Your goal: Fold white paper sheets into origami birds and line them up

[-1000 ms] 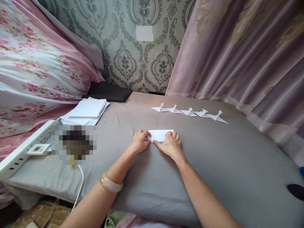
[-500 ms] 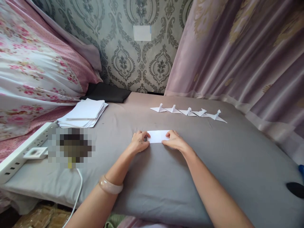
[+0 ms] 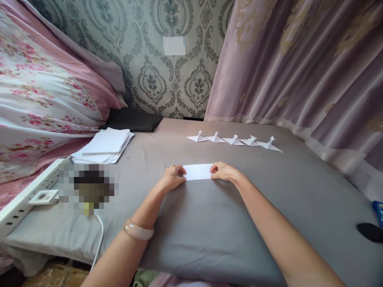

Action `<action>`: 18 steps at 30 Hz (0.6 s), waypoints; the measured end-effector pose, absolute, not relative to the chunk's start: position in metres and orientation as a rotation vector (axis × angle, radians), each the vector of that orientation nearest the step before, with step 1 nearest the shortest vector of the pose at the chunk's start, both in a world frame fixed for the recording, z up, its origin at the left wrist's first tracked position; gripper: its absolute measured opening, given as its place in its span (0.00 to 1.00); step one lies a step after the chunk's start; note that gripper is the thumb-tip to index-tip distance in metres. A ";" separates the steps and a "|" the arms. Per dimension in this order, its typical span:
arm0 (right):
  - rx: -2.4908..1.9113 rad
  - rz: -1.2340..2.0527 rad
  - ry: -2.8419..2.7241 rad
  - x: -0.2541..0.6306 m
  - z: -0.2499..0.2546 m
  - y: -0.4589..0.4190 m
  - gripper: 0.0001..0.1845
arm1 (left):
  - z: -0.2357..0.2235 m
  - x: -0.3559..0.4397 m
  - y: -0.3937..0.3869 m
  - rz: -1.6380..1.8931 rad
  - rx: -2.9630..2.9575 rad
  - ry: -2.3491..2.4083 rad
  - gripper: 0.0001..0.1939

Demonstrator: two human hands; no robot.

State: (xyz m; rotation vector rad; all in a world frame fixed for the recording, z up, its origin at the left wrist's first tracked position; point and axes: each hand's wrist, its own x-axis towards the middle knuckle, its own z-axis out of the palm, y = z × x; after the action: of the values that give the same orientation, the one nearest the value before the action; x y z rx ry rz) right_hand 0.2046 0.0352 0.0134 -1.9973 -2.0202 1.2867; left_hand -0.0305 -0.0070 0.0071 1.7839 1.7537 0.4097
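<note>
A white sheet of paper (image 3: 198,172), folded into a narrow rectangle, lies flat on the grey bed sheet (image 3: 209,223). My left hand (image 3: 172,177) pinches its left end, fingers curled down onto the edge. My right hand (image 3: 224,172) pinches the right end in the same way. A pale bangle sits on my left wrist. Beyond the paper, several folded white paper birds (image 3: 233,139) stand in a row.
A stack of white paper sheets (image 3: 104,144) lies at the left, by a floral quilt (image 3: 38,103). A white power strip (image 3: 26,195) and cable run along the left edge. A dark cushion (image 3: 131,119) lies at the wall. Curtains (image 3: 299,67) hang at the right.
My right hand has slid from the paper's near edge to its right end. The left hand has stayed at the left end. The view has shifted slightly.
</note>
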 end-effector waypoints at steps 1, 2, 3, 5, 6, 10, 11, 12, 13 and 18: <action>-2.011 1.304 -2.007 0.208 0.014 0.037 0.19 | 0.008 -0.033 -0.007 0.416 1.784 1.730 0.12; -2.024 1.318 -1.992 0.212 0.014 0.039 0.19 | 0.009 -0.035 -0.007 0.422 1.781 1.706 0.13; -2.036 1.326 -1.978 0.215 0.014 0.040 0.19 | 0.009 -0.037 -0.008 0.425 1.776 1.681 0.14; -2.059 1.328 -1.949 0.223 0.015 0.041 0.19 | 0.011 -0.040 -0.008 0.429 1.763 1.638 0.17; -2.071 1.321 -1.935 0.227 0.015 0.040 0.19 | 0.011 -0.041 -0.008 0.433 1.753 1.624 0.18; -2.077 1.250 -1.903 0.238 0.016 0.031 0.19 | 0.012 -0.040 -0.004 0.463 1.695 1.674 0.17; -2.065 1.225 -1.901 0.240 0.016 0.028 0.19 | 0.013 -0.037 -0.004 0.478 1.685 1.705 0.14; -2.051 1.198 -1.899 0.241 0.016 0.025 0.18 | 0.012 -0.032 -0.004 0.499 1.679 1.737 0.12; -2.035 1.169 -1.895 0.241 0.016 0.023 0.16 | 0.012 -0.027 -0.004 0.525 1.678 1.767 0.11; -1.966 1.131 -1.891 0.243 0.015 0.023 0.10 | 0.000 0.008 -0.015 0.802 2.029 1.655 0.12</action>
State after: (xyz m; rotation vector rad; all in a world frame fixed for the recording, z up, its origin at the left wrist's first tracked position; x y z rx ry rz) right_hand 0.2431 0.0226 0.0153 -1.9662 -1.8909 1.1311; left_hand 0.0077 -0.0150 0.0000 2.0289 1.6551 0.8020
